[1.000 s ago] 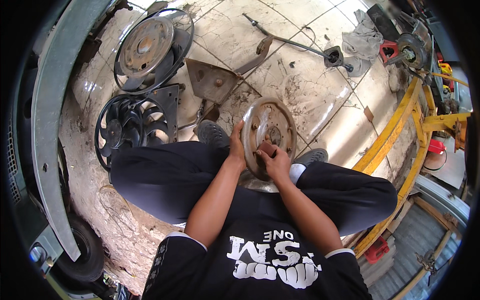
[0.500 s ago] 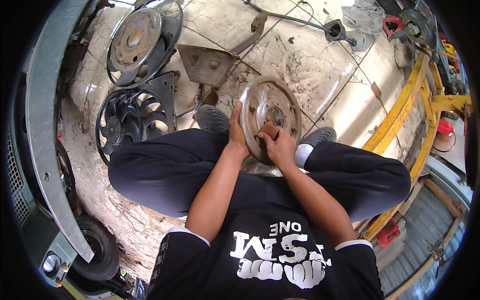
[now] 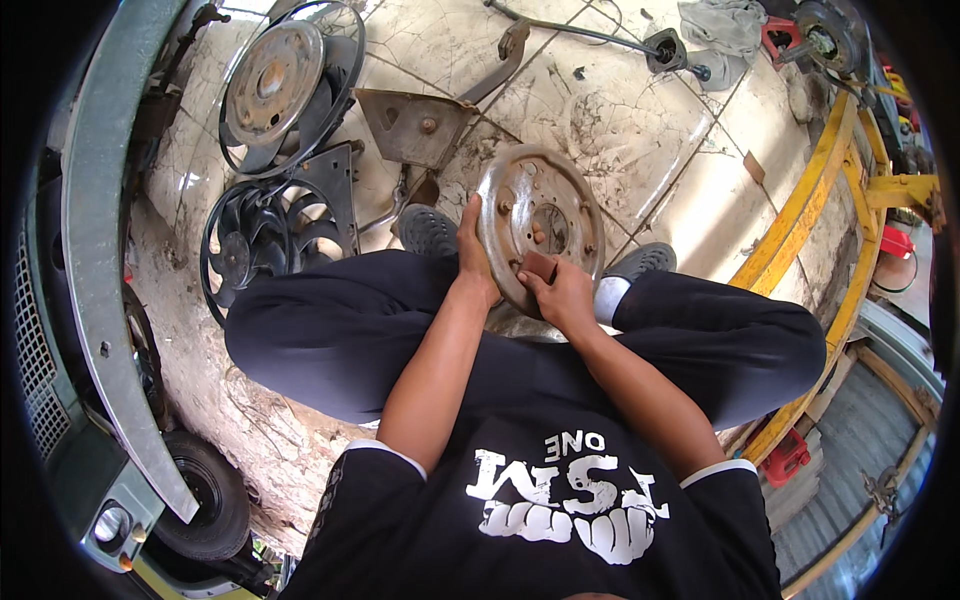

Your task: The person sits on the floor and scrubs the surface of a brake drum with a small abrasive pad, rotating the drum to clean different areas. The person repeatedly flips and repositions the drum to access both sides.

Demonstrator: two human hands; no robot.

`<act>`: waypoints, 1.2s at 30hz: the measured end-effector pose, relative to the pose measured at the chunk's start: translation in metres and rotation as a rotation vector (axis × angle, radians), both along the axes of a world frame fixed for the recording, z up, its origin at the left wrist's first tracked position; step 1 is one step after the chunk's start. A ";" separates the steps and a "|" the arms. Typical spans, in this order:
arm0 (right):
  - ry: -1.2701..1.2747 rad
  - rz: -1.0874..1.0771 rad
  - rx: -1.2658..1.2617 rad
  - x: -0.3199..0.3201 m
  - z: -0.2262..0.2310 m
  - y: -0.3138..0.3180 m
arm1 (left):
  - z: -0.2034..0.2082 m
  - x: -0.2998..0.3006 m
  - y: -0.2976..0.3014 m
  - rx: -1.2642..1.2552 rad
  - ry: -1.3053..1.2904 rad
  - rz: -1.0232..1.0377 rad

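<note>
Upright and tilted between my legs stands a round, rusty metal disc (image 3: 515, 195) with a raised rim, a centre hole and several bolts. My left hand (image 3: 473, 250) grips its left edge, the fingers partly hidden behind it. A small folded piece of brown sandpaper (image 3: 539, 265) is pinched between the thumb and fingers of my right hand (image 3: 565, 295), against the lower part of the disc's face. Below the disc, a shiny curved metal piece (image 3: 525, 325) shows in part on the floor.
A second rusty disc (image 3: 275, 85) rests on a black fan shroud at the far left, above another black fan (image 3: 235, 258). A pedal bracket (image 3: 415, 125) lies ahead. Yellow metal frame (image 3: 790, 235) stands at right; a grey bumper (image 3: 95, 250) curves along the left.
My right hand has slid the sandpaper down from near the disc's centre hole toward its lower part. My left hand keeps its hold on the edge.
</note>
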State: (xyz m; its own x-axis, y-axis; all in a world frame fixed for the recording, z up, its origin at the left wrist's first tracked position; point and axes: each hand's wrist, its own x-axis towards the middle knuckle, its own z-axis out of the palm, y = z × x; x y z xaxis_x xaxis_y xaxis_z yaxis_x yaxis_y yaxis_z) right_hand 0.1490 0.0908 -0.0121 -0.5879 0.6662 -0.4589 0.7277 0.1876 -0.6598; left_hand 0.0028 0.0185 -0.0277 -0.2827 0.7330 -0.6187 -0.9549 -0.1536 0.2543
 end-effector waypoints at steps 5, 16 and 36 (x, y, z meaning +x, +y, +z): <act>-0.030 -0.039 -0.025 -0.005 0.000 0.005 | 0.007 0.006 0.008 -0.161 -0.080 0.085; -0.015 0.085 -0.065 0.004 0.004 0.008 | 0.012 0.004 0.000 -0.100 -0.062 0.071; -0.021 0.148 -0.041 -0.009 0.009 0.007 | 0.001 -0.007 -0.001 -0.092 -0.004 0.015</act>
State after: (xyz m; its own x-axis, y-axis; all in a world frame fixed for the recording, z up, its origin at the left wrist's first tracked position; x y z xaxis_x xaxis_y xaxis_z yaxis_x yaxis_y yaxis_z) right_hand 0.1397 0.0979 -0.0036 -0.6684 0.5534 -0.4970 0.7077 0.2675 -0.6539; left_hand -0.0040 0.0172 -0.0263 -0.2903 0.6689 -0.6843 -0.9538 -0.1440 0.2638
